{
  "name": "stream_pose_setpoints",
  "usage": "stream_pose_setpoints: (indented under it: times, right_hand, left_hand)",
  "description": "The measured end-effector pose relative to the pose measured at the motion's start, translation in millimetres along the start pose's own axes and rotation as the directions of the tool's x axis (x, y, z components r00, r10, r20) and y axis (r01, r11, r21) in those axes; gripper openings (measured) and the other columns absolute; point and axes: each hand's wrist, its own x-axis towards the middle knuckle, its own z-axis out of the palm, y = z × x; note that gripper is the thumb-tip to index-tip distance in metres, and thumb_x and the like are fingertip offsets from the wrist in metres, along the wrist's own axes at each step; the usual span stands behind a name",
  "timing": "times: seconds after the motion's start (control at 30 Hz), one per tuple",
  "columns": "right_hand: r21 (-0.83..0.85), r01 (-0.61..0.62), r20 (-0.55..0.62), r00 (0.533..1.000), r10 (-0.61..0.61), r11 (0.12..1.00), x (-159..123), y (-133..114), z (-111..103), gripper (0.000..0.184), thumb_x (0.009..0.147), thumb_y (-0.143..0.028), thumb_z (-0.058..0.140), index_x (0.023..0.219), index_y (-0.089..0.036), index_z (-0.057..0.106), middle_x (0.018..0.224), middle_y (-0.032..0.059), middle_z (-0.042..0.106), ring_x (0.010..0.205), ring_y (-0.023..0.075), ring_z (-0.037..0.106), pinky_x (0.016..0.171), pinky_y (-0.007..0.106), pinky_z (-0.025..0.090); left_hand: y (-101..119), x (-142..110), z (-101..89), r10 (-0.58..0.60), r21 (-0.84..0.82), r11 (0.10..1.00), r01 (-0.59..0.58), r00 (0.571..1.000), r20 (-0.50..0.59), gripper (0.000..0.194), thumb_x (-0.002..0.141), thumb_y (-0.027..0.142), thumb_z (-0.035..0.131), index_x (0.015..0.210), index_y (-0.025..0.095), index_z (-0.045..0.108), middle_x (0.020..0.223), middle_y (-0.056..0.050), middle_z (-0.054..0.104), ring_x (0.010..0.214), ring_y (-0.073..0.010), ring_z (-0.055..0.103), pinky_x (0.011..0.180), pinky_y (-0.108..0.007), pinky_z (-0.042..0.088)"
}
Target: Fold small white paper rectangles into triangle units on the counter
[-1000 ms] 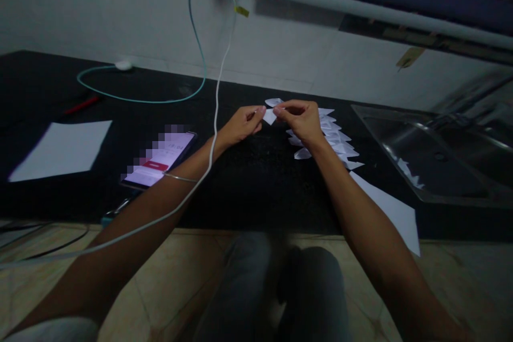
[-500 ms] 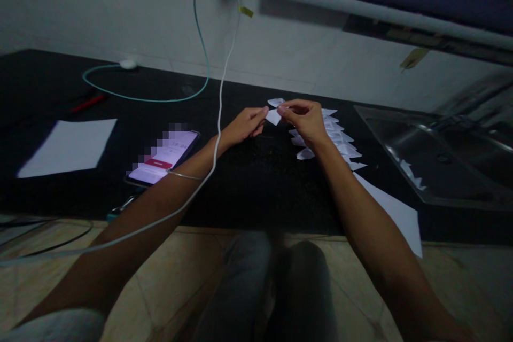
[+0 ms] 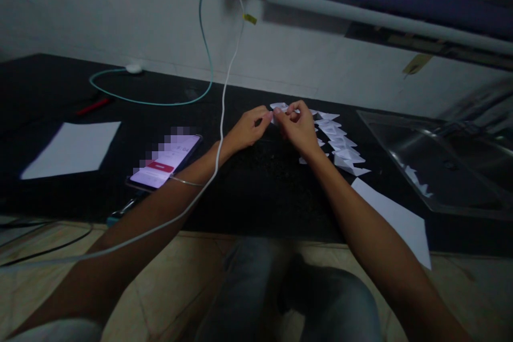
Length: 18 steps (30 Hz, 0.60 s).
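My left hand (image 3: 249, 128) and my right hand (image 3: 300, 127) meet over the black counter, thumbs and fingertips pinched together. Between them is a small folded piece of white paper (image 3: 274, 121), mostly covered by the fingers. Just behind the fingertips lies another folded paper piece (image 3: 278, 106). To the right of my right hand, pointed folded paper pieces (image 3: 340, 143) lie in overlapping rows; my hand and forearm hide part of them.
A white paper sheet (image 3: 395, 219) overhangs the counter's front edge beside my right forearm. Another sheet (image 3: 74, 149) lies far left, near a lit phone (image 3: 168, 163) and a red pen-like object (image 3: 93, 106). A white cable (image 3: 223, 112) crosses my left forearm. A metal sink (image 3: 452, 171) is at right.
My fingertips have closed in over the small folded paper, so less of it shows. The view has shifted slightly, and my right knee has swung to the right.
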Motion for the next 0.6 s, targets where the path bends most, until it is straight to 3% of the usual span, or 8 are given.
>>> stream_pose_setpoints:
  times: [0.13, 0.23, 0.37, 0.6]
  right_hand:
    - [0.085, -0.103, 0.051, 0.994, 0.099, 0.991, -2.2, -2.5, 4.9, 0.042, 0.082, -0.061, 0.074, 0.092, -0.03, 0.048, 0.066, -0.0038, 0.058, 0.06, 0.0166, 0.061, 0.056, 0.033, 0.055]
    - [0.155, -0.189, 0.103, 0.979, 0.174, 0.97, -3.0, -7.7, 3.6, 0.037, 0.083, -0.054, 0.075, 0.088, -0.029, 0.048, 0.068, -0.0024, 0.061, 0.062, 0.0158, 0.062, 0.059, 0.033, 0.057]
    - [0.203, -0.221, 0.173, 0.967, 0.188, 0.954, -6.5, -15.5, 2.1, 0.036, 0.081, -0.051, 0.077, 0.082, -0.026, 0.052, 0.072, -0.0002, 0.064, 0.064, 0.014, 0.063, 0.06, 0.03, 0.057]
    - [0.182, -0.329, 0.178, 0.938, 0.298, 0.926, -7.4, -19.6, -0.7, 0.018, 0.08, -0.026, 0.072, 0.076, -0.023, 0.054, 0.067, -0.0001, 0.064, 0.061, 0.012, 0.062, 0.056, 0.025, 0.052]
  left_hand:
    - [7.8, 0.4, -1.6, 0.08, -0.07, 0.995, -0.072, 0.99, 0.116, 0.035, 0.102, 0.046, 0.054, 0.082, 0.021, 0.068, 0.092, -0.007, 0.067, 0.092, -0.0197, 0.063, 0.088, -0.033, 0.05]
    - [10.0, -0.2, -1.9, 0.037, -0.148, 0.989, -0.015, 0.989, 0.143, 0.043, 0.102, 0.054, 0.05, 0.081, 0.021, 0.067, 0.088, -0.007, 0.066, 0.085, -0.0189, 0.062, 0.081, -0.031, 0.05]
    - [7.5, -0.6, -0.2, -0.099, -0.184, 0.976, 0.119, 0.988, 0.117, 0.05, 0.106, 0.054, 0.038, 0.079, 0.021, 0.063, 0.073, -0.004, 0.058, 0.064, -0.0145, 0.054, 0.063, -0.028, 0.046]
    - [5.9, -0.4, 5.6, -0.094, -0.147, 0.983, 0.113, 0.987, 0.13, 0.038, 0.104, 0.043, 0.047, 0.078, 0.018, 0.058, 0.081, -0.003, 0.06, 0.072, -0.0126, 0.055, 0.067, -0.026, 0.046]
